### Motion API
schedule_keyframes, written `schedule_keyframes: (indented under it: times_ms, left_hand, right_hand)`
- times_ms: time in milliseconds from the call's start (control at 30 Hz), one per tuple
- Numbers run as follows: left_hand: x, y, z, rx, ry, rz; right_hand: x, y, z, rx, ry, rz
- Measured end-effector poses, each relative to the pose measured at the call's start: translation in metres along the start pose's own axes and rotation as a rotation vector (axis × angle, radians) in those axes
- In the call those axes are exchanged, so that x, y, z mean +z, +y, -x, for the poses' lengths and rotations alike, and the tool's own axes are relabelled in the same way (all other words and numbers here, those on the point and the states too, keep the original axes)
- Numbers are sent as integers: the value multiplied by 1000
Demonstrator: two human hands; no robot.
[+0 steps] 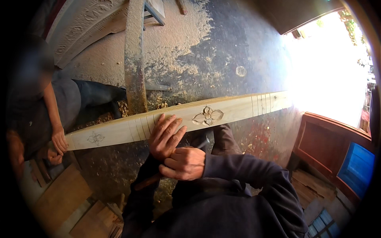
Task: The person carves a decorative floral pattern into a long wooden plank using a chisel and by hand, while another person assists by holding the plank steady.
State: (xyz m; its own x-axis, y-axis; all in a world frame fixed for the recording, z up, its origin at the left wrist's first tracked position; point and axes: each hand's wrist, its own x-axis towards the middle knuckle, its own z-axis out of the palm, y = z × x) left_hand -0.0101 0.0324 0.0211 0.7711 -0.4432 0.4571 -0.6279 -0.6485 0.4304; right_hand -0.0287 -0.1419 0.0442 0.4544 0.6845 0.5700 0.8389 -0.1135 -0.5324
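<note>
A long pale wooden plank (234,109) lies across the middle, with a carved four-petal flower at its centre and a pencilled flower toward the left end. Grooves cross it in two groups. My left hand (164,137) rests on the plank's near edge, fingers stretched out, just left of the carved flower. Crossing by its wrist, my right hand (183,164) is closed round a tool with a brown wooden handle (147,183). The handle sticks out toward the lower left. A greyish metal piece (203,143) shows beyond the fist; whether it belongs to the tool, I cannot tell.
Another person's hand (59,141) touches the plank's left end. A dusty upright board (136,55) stands beyond the plank, near a carved panel (87,27). Wood chips lie on the floor. Boards (65,194) are at lower left, a reddish-brown wooden panel (323,142) at right.
</note>
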Motion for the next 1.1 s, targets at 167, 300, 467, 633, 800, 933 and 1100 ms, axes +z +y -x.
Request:
schedule_keyframes:
  times_ms: [167,300,467,633,800,933,1100]
  left_hand:
    - [3,-8,3,-32,38,67]
    - [5,-9,2,-8,32,60]
    - [-3,-19,3,30,-107,-63]
    - [-11,-22,-14,18,-147,-89]
    - [-4,-26,-11,15,-104,-76]
    - [-5,-26,-13,32,-103,-91]
    - [-3,-26,-11,36,-101,-105]
  right_hand:
    - [8,10,-9,-55,10,-12]
    - [6,11,-8,-93,-6,8]
    - [6,19,-5,-69,-57,-173]
    - [18,18,2,-85,-74,-89]
    - [24,27,4,-111,-10,-44]
    - [27,30,5,-133,-2,-40]
    - [29,32,5,-134,2,-23]
